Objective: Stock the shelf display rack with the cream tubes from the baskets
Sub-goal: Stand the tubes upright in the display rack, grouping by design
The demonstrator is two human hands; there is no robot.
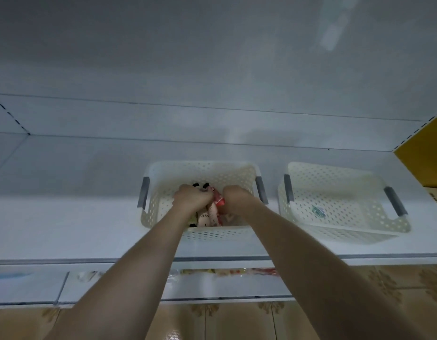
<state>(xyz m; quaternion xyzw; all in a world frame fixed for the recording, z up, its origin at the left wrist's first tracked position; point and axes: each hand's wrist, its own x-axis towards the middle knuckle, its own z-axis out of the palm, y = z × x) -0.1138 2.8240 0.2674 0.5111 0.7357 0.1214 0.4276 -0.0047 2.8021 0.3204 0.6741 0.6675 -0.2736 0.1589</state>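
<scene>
Left hand (191, 197) and right hand (233, 198) grip cream tubes (213, 214) in basket (212, 235).

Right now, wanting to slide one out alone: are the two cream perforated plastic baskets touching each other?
Apart. The head view shows a strip of white shelf between the tube-filled cream perforated plastic basket and the empty basket.

I'm looking at a white shelf (77, 217) whose grey front edge strip runs right across my view. Two cream perforated baskets with grey handles stand directly on it, side by side with a gap between them. The middle basket (219, 235) sits square. The right basket (335, 192) is turned slightly askew, near the shelf's right end.
</scene>
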